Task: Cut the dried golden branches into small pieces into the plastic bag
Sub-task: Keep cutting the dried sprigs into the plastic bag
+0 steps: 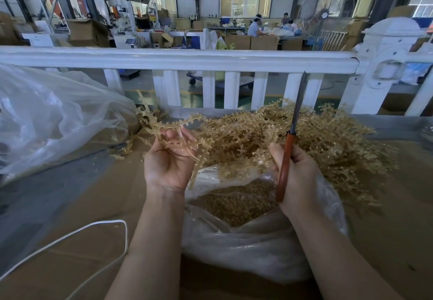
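A heap of dried golden branches (304,140) lies across the table in front of the white railing. My left hand (169,161), palm up, grips one golden branch (174,126) that curves up and left of the fingers. My right hand (297,173) holds scissors with an orange-brown handle (285,163), the blades closed and pointing up toward the railing. Below both hands sits an open clear plastic bag (257,241) holding small cut golden pieces (236,206).
A white railing (178,59) runs across behind the table. A large crumpled clear plastic sheet (51,116) lies at the left. A white cord (70,236) loops over the brown cardboard tabletop (386,229) at the lower left. People work in the far workshop.
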Available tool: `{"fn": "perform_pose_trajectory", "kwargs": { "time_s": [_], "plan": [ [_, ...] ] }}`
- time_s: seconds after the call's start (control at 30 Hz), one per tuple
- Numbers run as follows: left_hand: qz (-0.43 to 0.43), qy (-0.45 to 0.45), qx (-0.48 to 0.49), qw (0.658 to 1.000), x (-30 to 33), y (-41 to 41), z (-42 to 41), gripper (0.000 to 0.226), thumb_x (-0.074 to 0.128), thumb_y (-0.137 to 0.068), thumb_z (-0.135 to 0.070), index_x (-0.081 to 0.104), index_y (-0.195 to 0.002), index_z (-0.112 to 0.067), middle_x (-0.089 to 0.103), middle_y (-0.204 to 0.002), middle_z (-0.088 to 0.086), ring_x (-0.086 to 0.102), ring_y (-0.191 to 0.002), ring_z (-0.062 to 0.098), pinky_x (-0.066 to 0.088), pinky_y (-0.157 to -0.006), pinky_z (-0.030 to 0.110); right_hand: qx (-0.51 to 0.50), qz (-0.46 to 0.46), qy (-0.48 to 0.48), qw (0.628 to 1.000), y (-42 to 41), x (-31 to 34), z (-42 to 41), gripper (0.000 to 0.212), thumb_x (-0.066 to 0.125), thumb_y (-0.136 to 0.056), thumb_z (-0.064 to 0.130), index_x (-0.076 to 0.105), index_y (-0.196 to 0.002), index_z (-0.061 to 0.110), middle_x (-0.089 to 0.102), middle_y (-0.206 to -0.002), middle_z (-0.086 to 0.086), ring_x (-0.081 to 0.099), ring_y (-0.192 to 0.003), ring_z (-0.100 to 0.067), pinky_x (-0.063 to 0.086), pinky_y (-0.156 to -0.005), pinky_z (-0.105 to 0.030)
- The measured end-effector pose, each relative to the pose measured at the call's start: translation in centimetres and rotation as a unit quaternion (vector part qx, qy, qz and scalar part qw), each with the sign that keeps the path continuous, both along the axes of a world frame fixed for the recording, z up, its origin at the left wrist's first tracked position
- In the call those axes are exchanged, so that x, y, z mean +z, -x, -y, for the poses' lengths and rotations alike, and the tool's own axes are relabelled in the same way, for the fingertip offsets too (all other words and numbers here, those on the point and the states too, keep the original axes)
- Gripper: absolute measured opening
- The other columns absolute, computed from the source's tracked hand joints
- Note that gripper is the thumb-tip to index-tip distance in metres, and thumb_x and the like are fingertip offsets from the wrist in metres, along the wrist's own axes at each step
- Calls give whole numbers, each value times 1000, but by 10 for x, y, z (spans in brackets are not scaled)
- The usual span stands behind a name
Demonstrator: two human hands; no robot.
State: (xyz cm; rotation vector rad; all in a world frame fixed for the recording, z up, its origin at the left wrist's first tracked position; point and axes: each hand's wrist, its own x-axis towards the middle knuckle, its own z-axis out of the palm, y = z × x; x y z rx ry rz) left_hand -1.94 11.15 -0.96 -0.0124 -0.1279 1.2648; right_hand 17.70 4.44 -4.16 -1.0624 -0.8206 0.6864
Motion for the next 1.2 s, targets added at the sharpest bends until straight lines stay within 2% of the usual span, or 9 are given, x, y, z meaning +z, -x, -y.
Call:
{"fn": "perform_pose_trajectory", "kwargs": {
  "time_s": [0.1,0.43,0.6,0.73,0.9,1.0,1.07,1.13,1.2],
  "plan": [
    [-3,-10,-10,1000,3,-2,3,37,44,-90,-9,60,-58,-3,58,-51,8,63,-47,20,61,-58,38,4,-8,-4,1000,0,0,-2,18,67,-94,19,65,-82,6,52,-61,-3,47,-50,-9,39,-43,-16],
    [-61,0,-17,998,1,-4,0,37,46,-89,-13,58,-56,-7,55,-50,3,59,-49,14,60,-63,30,11,-18,-19,1000,1,-1,-3,17,66,-95,18,67,-77,16,58,-65,-7,49,-46,-4,39,-44,-13],
    [-90,2,-19,996,0,-4,-1,55,38,-103,-20,58,-54,-8,54,-51,3,57,-49,13,59,-64,29,8,-6,-16,1000,-1,-3,-2,17,66,-95,18,67,-79,13,57,-65,-8,49,-47,-6,38,-44,-14],
    [-106,-6,-12,994,-2,-3,-3,52,39,-102,-22,58,-55,-9,55,-52,2,57,-51,12,59,-66,28,7,-1,-13,1000,0,-4,-3,16,66,-95,19,67,-80,13,58,-65,-7,49,-48,-6,39,-45,-13],
    [-114,12,39,993,-5,-1,-6,48,40,-104,-34,62,-69,-11,59,-67,-1,57,-67,10,51,-86,30,9,1,-12,1000,0,-4,-3,16,65,-95,18,67,-81,12,57,-67,-10,50,-49,-6,39,-46,-13],
    [-98,40,99,989,-5,4,-8,35,44,-103,-34,63,-81,-15,63,-79,0,64,-71,12,45,-100,31,12,6,-10,1000,-1,-5,-3,17,65,-96,19,67,-80,14,57,-66,-8,50,-50,-7,39,-46,-13],
    [-91,54,150,983,-6,8,-10,31,50,-101,-32,65,-79,-16,67,-80,0,67,-81,14,43,-106,30,12,8,-9,1000,-1,-5,-3,18,66,-96,20,67,-79,14,58,-66,-8,50,-49,-6,38,-46,-13],
    [-116,64,193,972,-5,10,-11,23,56,-97,-32,67,-80,-21,71,-80,-4,68,-86,11,51,-97,29,13,5,-10,1000,-1,-5,-4,18,66,-96,20,68,-79,15,58,-65,-6,49,-49,-6,39,-46,-13],
    [-161,78,217,960,-6,11,-11,19,55,-98,-37,67,-87,-28,72,-78,-8,69,-76,8,56,-72,21,13,8,-8,1000,-1,-6,-4,17,66,-96,21,68,-80,16,59,-65,-5,50,-50,-5,39,-46,-13]
  ]
}}
